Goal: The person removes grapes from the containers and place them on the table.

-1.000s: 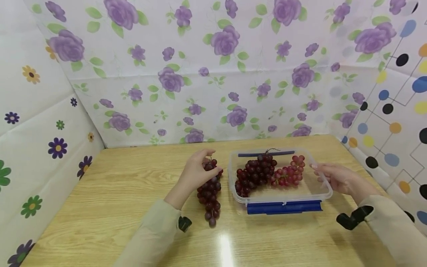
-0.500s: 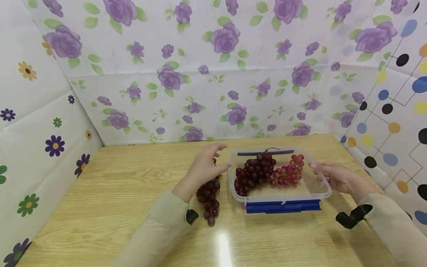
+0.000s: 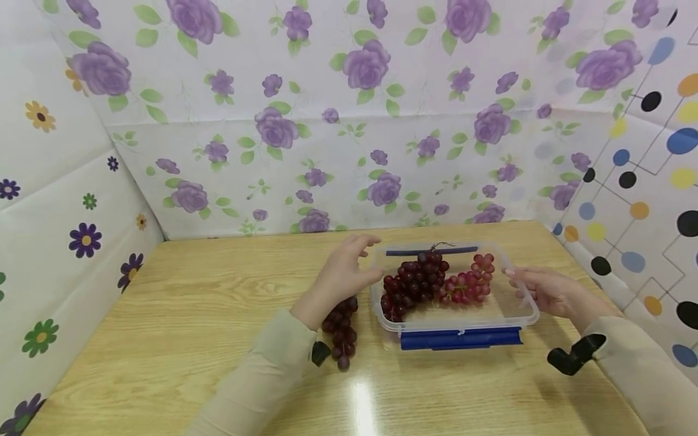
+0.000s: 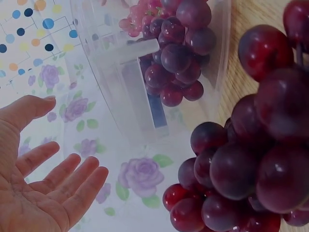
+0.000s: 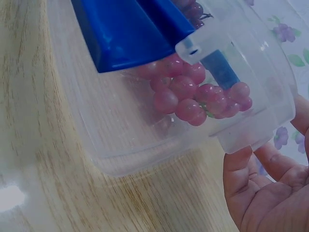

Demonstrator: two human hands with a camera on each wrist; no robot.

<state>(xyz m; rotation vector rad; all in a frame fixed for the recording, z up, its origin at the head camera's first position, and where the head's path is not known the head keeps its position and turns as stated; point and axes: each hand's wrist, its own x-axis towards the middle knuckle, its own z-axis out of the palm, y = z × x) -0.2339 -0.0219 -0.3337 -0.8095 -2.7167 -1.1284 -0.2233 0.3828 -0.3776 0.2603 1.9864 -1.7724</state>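
A clear plastic food container (image 3: 523, 320) with blue latches sits on the table. Inside lie a dark red grape bunch (image 3: 417, 278) at the left and a smaller pink-red bunch (image 3: 469, 286) at the right. My left hand (image 3: 340, 275) hovers beside the container's left wall, fingers spread and holding nothing. Beneath that hand and wrist, a third, dark bunch of grapes (image 3: 341, 330) lies on the table, its upper part hidden in the head view. At the container's right end, my right hand (image 3: 553, 292) grips the rim; the right wrist view shows its fingers (image 5: 239, 166) at the side tab.
The wooden table (image 3: 218, 290) meets a flower-print sheet (image 3: 327, 121) at the back. Patterned sheets also close off the left and right sides. A blue latch (image 3: 460, 338) hangs folded out along the container's front edge.
My left hand has shifted right and slightly up, off the top of the loose grape bunch and to the container's left rim. The right hand stays at the container.
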